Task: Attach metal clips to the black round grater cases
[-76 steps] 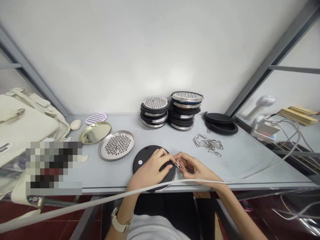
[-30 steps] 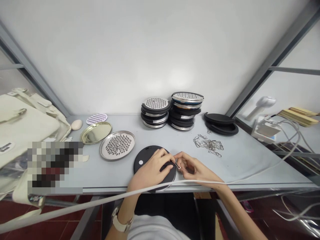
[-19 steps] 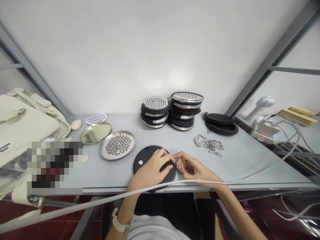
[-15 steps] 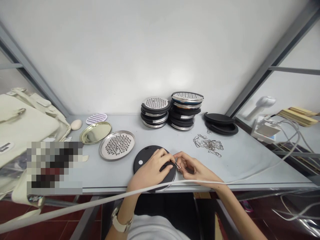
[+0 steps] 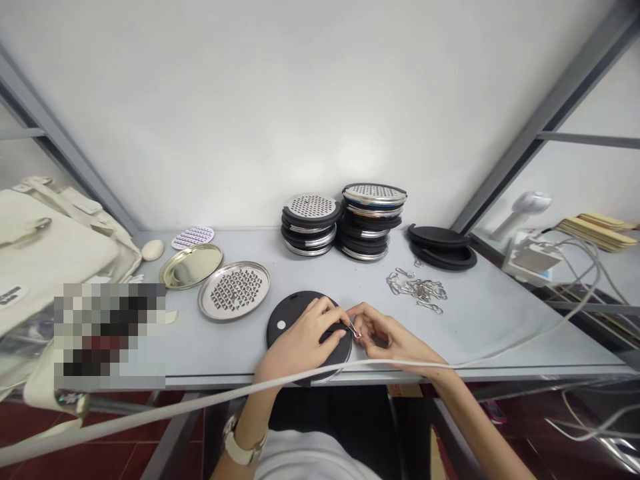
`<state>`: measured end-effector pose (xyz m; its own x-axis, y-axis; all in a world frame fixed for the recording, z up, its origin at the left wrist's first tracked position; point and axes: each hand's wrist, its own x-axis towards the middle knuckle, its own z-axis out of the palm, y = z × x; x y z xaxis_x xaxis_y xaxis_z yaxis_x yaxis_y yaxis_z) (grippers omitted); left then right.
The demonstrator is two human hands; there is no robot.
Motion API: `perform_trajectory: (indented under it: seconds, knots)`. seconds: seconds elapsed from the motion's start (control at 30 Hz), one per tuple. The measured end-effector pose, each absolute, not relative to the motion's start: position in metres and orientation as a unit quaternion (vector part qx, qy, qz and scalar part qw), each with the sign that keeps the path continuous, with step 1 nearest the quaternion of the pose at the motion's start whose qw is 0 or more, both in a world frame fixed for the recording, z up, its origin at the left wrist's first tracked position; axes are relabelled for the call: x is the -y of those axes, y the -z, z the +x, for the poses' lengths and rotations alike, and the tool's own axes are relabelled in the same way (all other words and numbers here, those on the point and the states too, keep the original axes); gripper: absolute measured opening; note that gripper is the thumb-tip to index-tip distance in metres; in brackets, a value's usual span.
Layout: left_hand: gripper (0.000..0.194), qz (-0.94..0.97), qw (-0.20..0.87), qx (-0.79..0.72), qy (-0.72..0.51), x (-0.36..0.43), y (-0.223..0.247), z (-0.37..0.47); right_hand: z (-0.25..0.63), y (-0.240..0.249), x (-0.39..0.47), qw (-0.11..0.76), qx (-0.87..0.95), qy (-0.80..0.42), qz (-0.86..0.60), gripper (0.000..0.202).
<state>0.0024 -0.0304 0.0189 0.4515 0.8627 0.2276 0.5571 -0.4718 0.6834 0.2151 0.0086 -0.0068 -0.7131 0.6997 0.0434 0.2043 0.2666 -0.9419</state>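
Observation:
A black round case (image 5: 295, 309) with a white dot lies near the front edge of the table. My left hand (image 5: 307, 333) rests over it, fingers curled on its right side by a dark strip, gripping it. At that right rim my right hand (image 5: 387, 333) pinches a small silver clip (image 5: 355, 328) between thumb and fingers. The clip touches the case's edge; fingers partly hide where they meet. Farther right lies a loose heap of silver clips (image 5: 423, 289). Left of the case sits a round metal grater plate (image 5: 235, 291), its holes facing up.
Stacks of round graters in black rims (image 5: 313, 208) stand by the wall, with black round rims (image 5: 443, 248) right of them. A gold-coloured disc (image 5: 193, 265) and a lilac grater disc (image 5: 193, 237) lie left. A white cable (image 5: 400, 363) crosses before my forearms. A cream bag (image 5: 65, 240) fills the left.
Almost nothing differs. Both hands keep their places at the case's right rim, and the clip in my right hand has shifted very slightly.

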Motion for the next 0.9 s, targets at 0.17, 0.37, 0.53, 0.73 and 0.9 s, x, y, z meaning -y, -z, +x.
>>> perform_trajectory:
  seconds: [0.17,0.37,0.53,0.73,0.9]
  knots:
    - [0.017,0.808,0.262,-0.444,-0.286,0.0304,-0.0191,0.0028,0.2153,0.0072,-0.0086,0.235,0.758,-0.53,-0.298,0.043]
    - [0.016,0.807,0.261,-0.445,-0.287,0.0298,-0.0178,0.0032,0.2151,0.0063,-0.0078,0.236,0.755,-0.534,-0.297,0.042]
    - [0.016,0.807,0.265,-0.443,-0.287,0.0304,-0.0183,0.0028,0.2146,0.0077,-0.0083,0.238,0.753,-0.537,-0.298,0.037]
    - [0.014,0.806,0.265,-0.445,-0.285,0.0309,-0.0195,0.0029,0.215,0.0057,-0.0086,0.232,0.748,-0.546,-0.299,0.025]
    - [0.015,0.807,0.263,-0.444,-0.288,0.0305,-0.0192,0.0034,0.2136,0.0026,-0.0074,0.243,0.741,-0.552,-0.296,0.023]
